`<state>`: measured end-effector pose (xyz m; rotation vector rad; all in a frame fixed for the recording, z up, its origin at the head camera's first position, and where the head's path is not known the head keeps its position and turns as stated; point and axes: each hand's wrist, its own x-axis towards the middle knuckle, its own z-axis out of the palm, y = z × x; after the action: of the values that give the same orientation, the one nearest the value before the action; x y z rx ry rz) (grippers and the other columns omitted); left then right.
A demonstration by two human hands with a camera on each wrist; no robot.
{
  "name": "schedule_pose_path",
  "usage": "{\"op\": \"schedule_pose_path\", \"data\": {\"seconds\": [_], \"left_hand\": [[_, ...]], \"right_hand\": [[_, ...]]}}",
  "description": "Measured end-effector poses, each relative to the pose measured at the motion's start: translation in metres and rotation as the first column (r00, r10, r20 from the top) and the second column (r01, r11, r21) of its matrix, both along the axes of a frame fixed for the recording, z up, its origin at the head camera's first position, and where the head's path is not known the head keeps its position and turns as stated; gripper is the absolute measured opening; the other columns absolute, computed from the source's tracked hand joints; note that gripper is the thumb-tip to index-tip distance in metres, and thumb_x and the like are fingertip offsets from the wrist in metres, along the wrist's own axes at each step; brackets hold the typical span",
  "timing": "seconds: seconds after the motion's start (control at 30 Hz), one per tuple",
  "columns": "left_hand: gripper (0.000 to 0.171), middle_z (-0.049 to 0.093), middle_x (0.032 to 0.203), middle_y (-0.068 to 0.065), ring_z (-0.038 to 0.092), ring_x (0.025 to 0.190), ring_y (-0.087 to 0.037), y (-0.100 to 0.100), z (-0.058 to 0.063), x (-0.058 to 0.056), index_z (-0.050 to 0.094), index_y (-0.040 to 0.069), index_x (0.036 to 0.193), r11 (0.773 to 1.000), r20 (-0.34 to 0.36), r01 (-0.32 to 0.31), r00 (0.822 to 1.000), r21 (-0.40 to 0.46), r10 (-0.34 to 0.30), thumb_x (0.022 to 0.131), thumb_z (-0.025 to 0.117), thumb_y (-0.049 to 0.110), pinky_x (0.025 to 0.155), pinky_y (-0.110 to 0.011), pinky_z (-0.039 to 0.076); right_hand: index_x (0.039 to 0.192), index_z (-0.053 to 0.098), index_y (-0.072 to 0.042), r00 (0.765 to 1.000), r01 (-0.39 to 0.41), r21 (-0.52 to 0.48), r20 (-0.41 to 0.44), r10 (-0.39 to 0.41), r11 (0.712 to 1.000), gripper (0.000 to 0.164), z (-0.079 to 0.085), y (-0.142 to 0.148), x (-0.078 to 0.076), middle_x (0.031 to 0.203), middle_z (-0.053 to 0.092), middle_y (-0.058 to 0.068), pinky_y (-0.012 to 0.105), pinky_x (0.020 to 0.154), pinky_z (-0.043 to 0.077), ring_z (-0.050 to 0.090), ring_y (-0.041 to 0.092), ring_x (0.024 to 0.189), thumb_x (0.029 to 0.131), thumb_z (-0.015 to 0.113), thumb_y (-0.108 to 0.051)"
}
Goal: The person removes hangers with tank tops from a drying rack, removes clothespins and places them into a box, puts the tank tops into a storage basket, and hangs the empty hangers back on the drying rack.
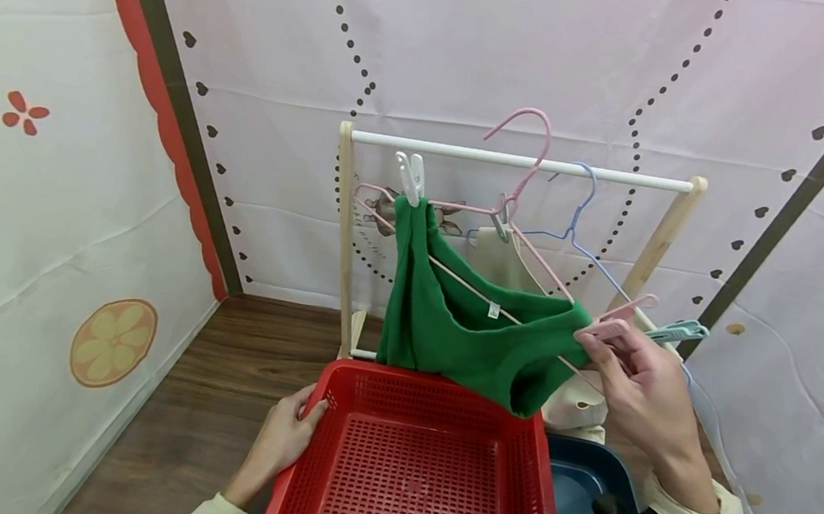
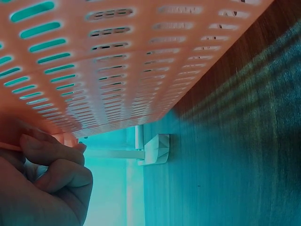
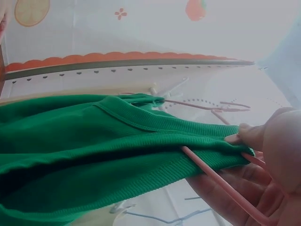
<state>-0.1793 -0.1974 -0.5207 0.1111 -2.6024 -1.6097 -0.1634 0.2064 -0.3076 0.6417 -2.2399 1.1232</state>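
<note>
My right hand pinches a pink clothespin at the right corner of a green garment. In the right wrist view, my thumb and fingers close over the ribbed edge of the green garment, with the pink hanger passing through its opening. A white clothespin grips the garment's left corner to that hanger, whose hook stands above the rack's white rod. A small white label shows inside. My left hand holds the left rim of a red basket.
Behind the garment stands a rack with a white rod and wooden posts. A blue hanger hangs there with pale cloth and teal clothespins. A dark blue basin sits right of the basket, on the wooden floor.
</note>
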Motion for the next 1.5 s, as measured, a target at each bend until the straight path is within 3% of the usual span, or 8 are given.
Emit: {"op": "schedule_pose_path", "data": {"seconds": [0.27,0.57,0.73,0.9,1.2,1.5], "left_hand": [[0.043,0.072,0.1,-0.016,0.068,0.064,-0.017,0.0,0.002,0.001,0.053,0.003,0.141,1.0,0.007,0.007,1.0,-0.002,-0.007,0.101,0.058,0.018,0.051,-0.028,0.055],[0.043,0.072,0.102,-0.017,0.068,0.066,-0.018,0.001,0.002,0.002,0.053,0.003,0.14,1.0,0.004,0.006,1.0,-0.016,-0.006,0.101,0.059,0.018,0.052,-0.027,0.055],[0.042,0.072,0.101,-0.017,0.068,0.065,-0.017,0.001,0.0,0.001,0.054,0.002,0.139,1.0,0.003,0.002,1.0,-0.023,-0.002,0.1,0.059,0.017,0.051,-0.027,0.054],[0.042,0.072,0.1,-0.017,0.068,0.064,-0.018,0.0,-0.001,0.001,0.053,0.003,0.14,1.0,0.007,0.0,1.0,-0.017,0.0,0.1,0.059,0.017,0.05,-0.027,0.054],[0.042,0.072,0.098,-0.016,0.068,0.064,-0.019,-0.001,0.0,0.0,0.054,0.004,0.14,1.0,0.014,-0.004,1.0,-0.013,0.004,0.101,0.057,0.018,0.051,-0.028,0.054],[0.044,0.071,0.096,-0.016,0.067,0.063,-0.018,-0.001,0.003,0.003,0.052,0.001,0.14,1.0,0.011,0.01,1.0,-0.012,-0.01,0.101,0.059,0.019,0.05,-0.028,0.054]], "right_hand": [[0.101,0.07,0.0,0.998,-0.054,-0.022,-0.046,0.053,0.998,0.022,0.003,0.003,0.004,0.091,0.068,-0.004,0.012,0.065,0.051,0.065,0.002,0.07,0.087,0.063,0.016],[0.104,0.068,0.005,0.997,-0.076,-0.041,-0.029,0.075,0.996,0.02,0.008,0.006,0.009,0.096,0.066,-0.01,0.014,0.065,0.053,0.065,0.004,0.069,0.089,0.059,0.016],[0.105,0.066,0.008,0.996,-0.084,-0.06,0.004,0.084,0.995,0.018,0.01,0.008,0.012,0.097,0.066,-0.011,0.015,0.065,0.053,0.066,0.003,0.071,0.091,0.058,0.015],[0.106,0.065,0.007,0.983,-0.139,-0.153,0.098,0.155,0.978,0.017,0.013,0.011,0.014,0.098,0.065,-0.004,0.019,0.066,0.056,0.068,0.005,0.075,0.094,0.054,0.013],[0.108,0.069,-0.004,0.888,-0.242,-0.43,0.263,0.377,0.87,0.023,0.016,0.018,0.019,0.089,0.071,0.004,0.025,0.063,0.057,0.069,0.01,0.072,0.1,0.05,0.006],[0.115,0.065,-0.004,0.766,-0.319,-0.561,0.323,0.556,0.764,0.029,0.017,0.028,0.021,0.102,0.074,0.009,0.03,0.073,0.058,0.074,0.016,0.085,0.104,0.039,0.003]]}}
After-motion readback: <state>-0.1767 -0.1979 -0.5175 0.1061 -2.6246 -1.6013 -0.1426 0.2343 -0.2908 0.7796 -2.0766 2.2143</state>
